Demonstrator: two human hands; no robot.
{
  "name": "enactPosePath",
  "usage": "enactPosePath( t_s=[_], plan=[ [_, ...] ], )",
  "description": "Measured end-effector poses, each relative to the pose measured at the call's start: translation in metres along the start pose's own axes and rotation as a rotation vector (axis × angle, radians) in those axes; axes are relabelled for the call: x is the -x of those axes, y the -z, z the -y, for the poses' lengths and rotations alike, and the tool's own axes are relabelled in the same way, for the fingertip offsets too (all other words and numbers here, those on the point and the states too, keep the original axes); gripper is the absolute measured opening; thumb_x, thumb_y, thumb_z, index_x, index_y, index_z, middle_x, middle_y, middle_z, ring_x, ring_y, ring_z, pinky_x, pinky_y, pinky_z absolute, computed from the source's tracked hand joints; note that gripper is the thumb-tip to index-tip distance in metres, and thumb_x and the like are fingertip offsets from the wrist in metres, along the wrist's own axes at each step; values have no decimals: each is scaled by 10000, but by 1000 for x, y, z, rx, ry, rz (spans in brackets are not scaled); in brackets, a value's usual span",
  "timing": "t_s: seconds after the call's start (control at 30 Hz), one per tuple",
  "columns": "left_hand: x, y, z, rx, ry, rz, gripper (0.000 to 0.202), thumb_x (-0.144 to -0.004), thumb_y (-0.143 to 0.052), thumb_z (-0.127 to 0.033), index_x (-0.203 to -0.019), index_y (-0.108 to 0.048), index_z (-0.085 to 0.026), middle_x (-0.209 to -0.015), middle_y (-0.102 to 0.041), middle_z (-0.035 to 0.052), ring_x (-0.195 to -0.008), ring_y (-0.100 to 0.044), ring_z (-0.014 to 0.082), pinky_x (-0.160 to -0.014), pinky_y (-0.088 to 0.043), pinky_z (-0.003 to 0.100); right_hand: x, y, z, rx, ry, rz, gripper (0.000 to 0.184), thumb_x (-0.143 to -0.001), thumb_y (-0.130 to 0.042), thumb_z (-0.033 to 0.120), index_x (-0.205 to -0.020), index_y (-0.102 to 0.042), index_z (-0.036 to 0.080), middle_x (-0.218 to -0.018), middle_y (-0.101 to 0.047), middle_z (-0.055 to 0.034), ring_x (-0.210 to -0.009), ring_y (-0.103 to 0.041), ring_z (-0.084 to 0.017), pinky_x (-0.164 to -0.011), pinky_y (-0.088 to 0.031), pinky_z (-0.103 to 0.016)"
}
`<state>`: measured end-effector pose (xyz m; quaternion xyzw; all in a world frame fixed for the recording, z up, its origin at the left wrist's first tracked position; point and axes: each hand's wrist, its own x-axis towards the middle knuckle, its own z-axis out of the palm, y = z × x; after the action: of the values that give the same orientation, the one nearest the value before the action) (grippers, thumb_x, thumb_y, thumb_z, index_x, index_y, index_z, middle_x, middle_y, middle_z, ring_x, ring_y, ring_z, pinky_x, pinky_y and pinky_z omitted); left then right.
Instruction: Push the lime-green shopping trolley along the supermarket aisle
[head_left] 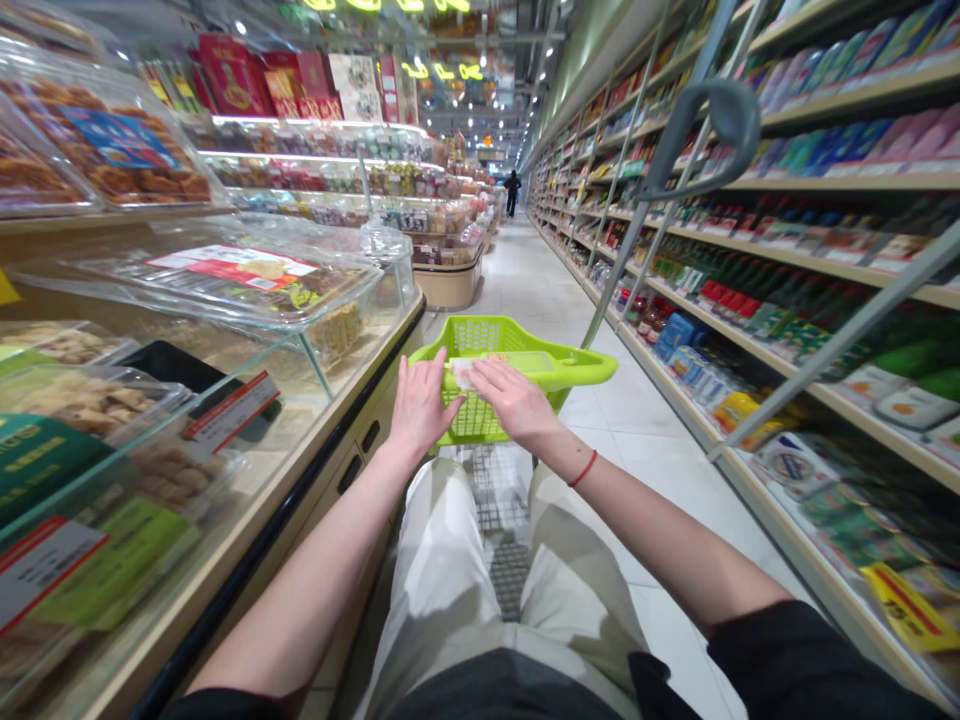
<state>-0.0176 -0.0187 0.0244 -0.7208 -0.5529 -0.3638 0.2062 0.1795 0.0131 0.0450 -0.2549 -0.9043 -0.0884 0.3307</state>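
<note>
A bright green shopping cart (480, 325) with a perforated basket stands directly in front of me. My left hand (421, 400) rests at the left part of its handlebar, fingers stretched forward and thumb apart. Beside it, my right hand (517, 398) lies over the bar with fingers together, pressing on a white tissue-like piece (460, 374); the exact kind is unclear. The bar's flat green panel (525, 362) has a small printed patch. A red string bracelet (583, 468) circles my right wrist.
A glass-sided food counter (352, 420) with clear plastic packs runs close along the left. Stocked shelves (810, 250) line the right, with a grey metal rail and handle (701, 140) leaning before them. A person (512, 192) stands far down the tiled aisle (510, 245).
</note>
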Motion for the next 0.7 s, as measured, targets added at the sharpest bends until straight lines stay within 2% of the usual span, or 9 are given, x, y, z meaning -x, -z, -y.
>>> enactPosePath(
  t_s=[0.1,0.23,0.33,0.53,0.6,0.7],
  plan=[
    [-1,2,-2,-11,6,8,521,-819,-707,-296,-1301,-543,-185,-1118,-625,114,-1132,-591,313,-1207,-249,630,26,14,-26,6,-56,-33,415,-1013,-435,173,-1387,-605,230,-1465,-573,-95,-1408,-485,-204,-1214,-392,-430],
    [-2,3,-5,1,19,-2,379,-842,-688,-296,-1188,-584,-181,-1093,-618,114,-1119,-584,313,-1204,-247,637,47,23,-43,22,-122,-92,376,-1027,-445,245,-1336,-647,175,-1403,-623,-132,-1375,-525,-231,-1213,-397,-442],
    [-2,1,-7,5,25,-14,366,-850,-680,-304,-1179,-577,-180,-1098,-616,120,-1119,-579,318,-1198,-238,655,42,17,-35,20,-125,-111,389,-1029,-439,242,-1365,-626,184,-1418,-610,-131,-1393,-504,-240,-1220,-383,-473],
    [-3,-3,-7,-1,46,-39,362,-849,-695,-353,-1147,-570,-190,-1089,-616,110,-1130,-574,325,-1197,-229,656,15,2,-9,32,3,-53,419,-1033,-425,202,-1427,-566,189,-1486,-544,-117,-1447,-428,-226,-1226,-369,-462],
    [-4,-3,-6,-3,59,-36,358,-849,-696,-368,-1131,-569,-189,-1085,-616,113,-1133,-569,330,-1192,-232,656,19,3,-11,39,30,-52,433,-1035,-403,176,-1443,-548,194,-1507,-520,-109,-1460,-406,-216,-1234,-357,-458],
    [-4,-3,-5,8,74,-22,359,-847,-698,-388,-1116,-565,-193,-1081,-615,108,-1140,-560,330,-1191,-218,663,40,10,-29,61,42,-101,439,-1039,-373,153,-1439,-550,189,-1507,-520,-109,-1458,-410,-210,-1228,-369,-449]
  ],
)
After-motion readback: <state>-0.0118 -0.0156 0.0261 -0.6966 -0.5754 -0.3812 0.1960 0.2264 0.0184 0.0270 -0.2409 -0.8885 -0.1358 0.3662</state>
